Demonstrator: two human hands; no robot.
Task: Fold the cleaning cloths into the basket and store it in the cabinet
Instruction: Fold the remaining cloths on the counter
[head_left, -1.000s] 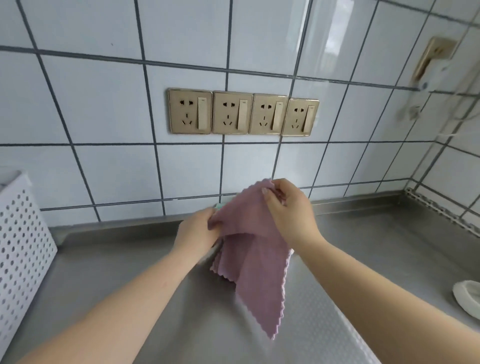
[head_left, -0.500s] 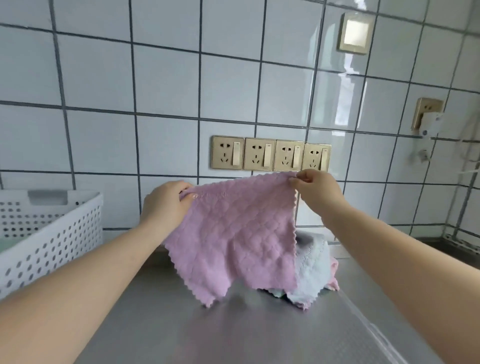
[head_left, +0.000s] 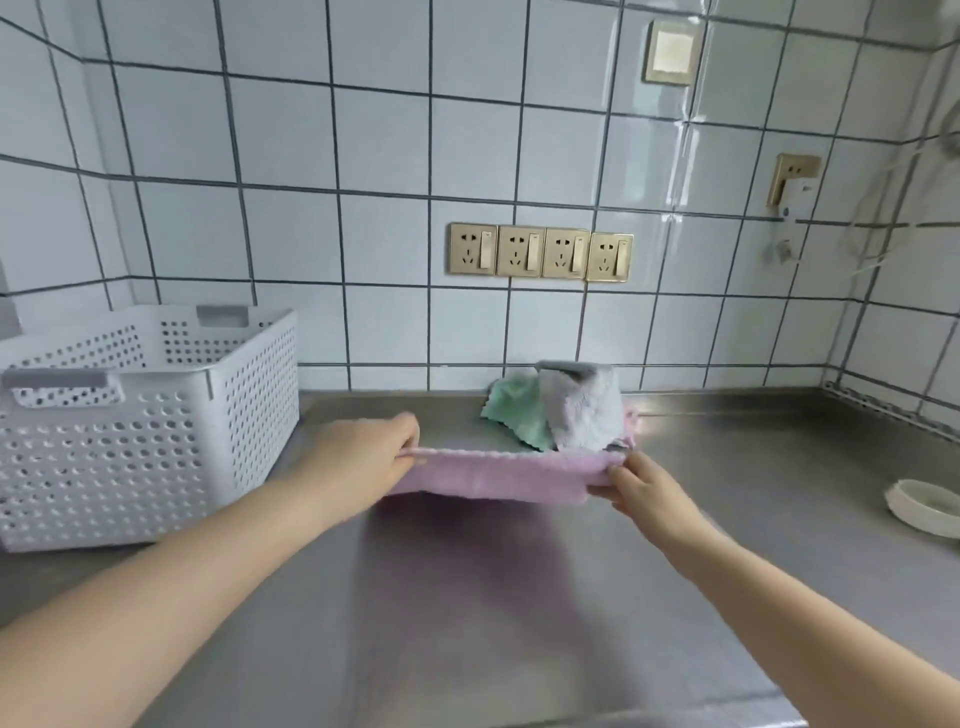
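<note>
A pink cleaning cloth (head_left: 493, 475) is stretched flat just above the steel counter (head_left: 467, 597). My left hand (head_left: 371, 457) pinches its left top corner and my right hand (head_left: 641, 486) pinches its right top corner. Behind the pink cloth lies a pile of cloths: a green one (head_left: 511, 408) and a grey one (head_left: 584, 408), with a bit of pink showing at the pile's right edge. A white perforated basket (head_left: 140, 415) stands at the left of the counter; its inside is hidden from here.
A white shallow dish (head_left: 922, 506) sits near the counter's right edge. A row of gold wall sockets (head_left: 540, 252) is on the tiled wall behind the pile. A plug and cables (head_left: 795, 208) hang at the right wall.
The pink cloth was lifted and spread open in the air, then lowered toward the counter with both hands still on its top corners. The view has swung left, showing the basket.
</note>
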